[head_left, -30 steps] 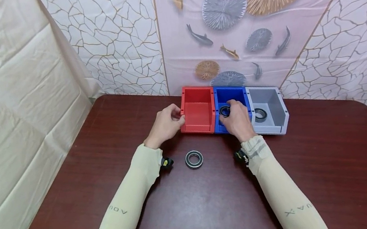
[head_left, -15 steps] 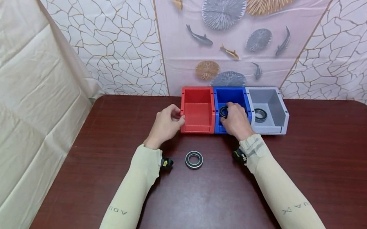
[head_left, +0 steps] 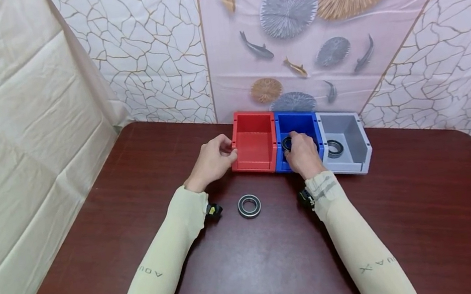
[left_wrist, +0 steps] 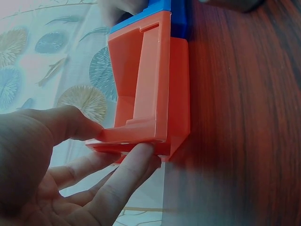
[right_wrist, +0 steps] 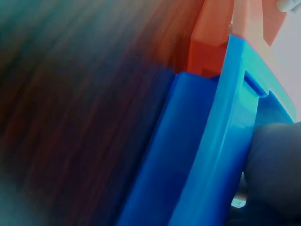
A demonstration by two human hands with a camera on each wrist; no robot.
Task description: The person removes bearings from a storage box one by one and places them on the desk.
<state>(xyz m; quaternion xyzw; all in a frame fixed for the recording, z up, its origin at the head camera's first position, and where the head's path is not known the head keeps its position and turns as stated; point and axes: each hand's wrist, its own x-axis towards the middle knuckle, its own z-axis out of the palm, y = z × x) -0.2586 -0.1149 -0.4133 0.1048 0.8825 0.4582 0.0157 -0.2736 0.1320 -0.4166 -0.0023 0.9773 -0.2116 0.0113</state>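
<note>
My left hand (head_left: 212,162) is at the left wall of the red bin (head_left: 255,145). In the left wrist view its thumb lies on the bin's rim and the fingers press the outer side, pinching the wall. My right hand (head_left: 303,153) reaches into the blue bin (head_left: 297,118) and holds a ball bearing (head_left: 286,144) by its edge; the hand covers part of it. In the right wrist view the blue bin's front wall (right_wrist: 188,155) hides most of that bearing. Another bearing (head_left: 250,214) lies flat on the table in front of the bins.
A grey bin (head_left: 355,139) adjoins the blue one on the right, with a bearing (head_left: 335,148) inside. The three bins stand in a row near the back edge of the dark wooden table (head_left: 254,271). Patterned cloth (head_left: 157,52) hangs behind.
My right hand has sunk slightly lower in the blue bin, and the bearing in it has shifted a little left. The left hand has stayed at the red bin.
</note>
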